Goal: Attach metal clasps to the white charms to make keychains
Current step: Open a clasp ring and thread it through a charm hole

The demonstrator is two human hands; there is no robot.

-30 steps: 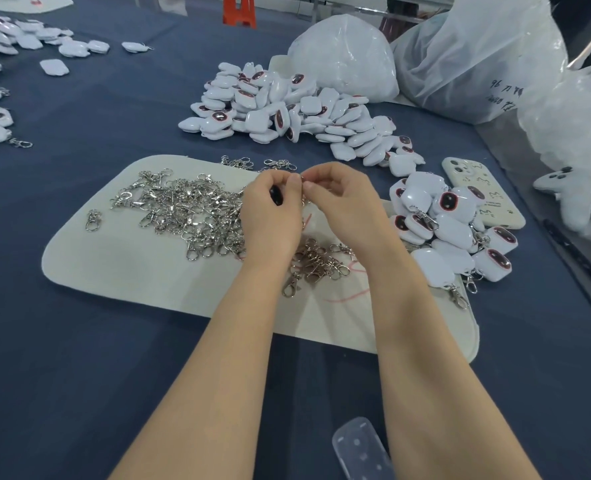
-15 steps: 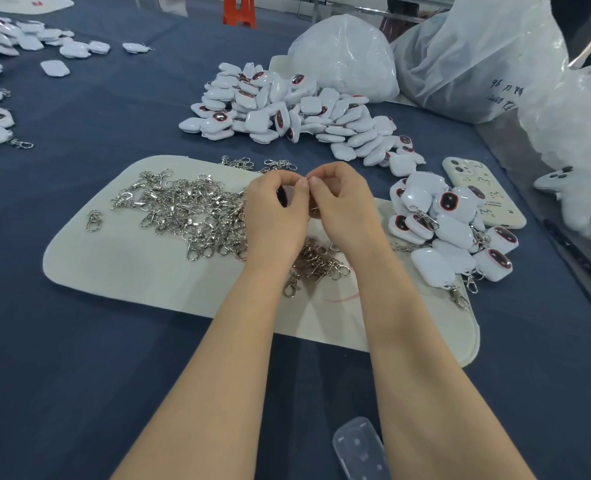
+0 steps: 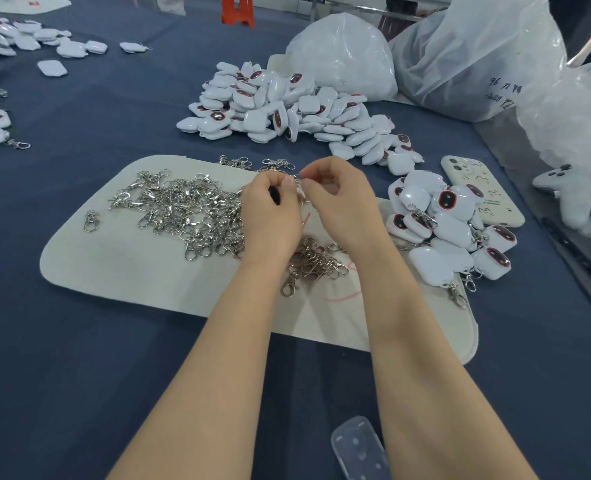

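Though half-hidden — clasp betw. L hand, R hand; axis unclear.

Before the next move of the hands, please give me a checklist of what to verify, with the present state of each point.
1. Left hand holds its part: ok, the fingers curl round a small dark item; what it is, cannot tell.
2. Right hand pinches its part: ok, the fingertips pinch a metal piece.
3. Piece joined to a charm: cannot tell, the fingers hide it.
4. Spare clasps in reach: ok, heaped on the mat beside the left hand.
5. Loose charms available: ok, a pile beyond the mat.
6. Place for finished keychains: ok, a pile at the mat's right end.
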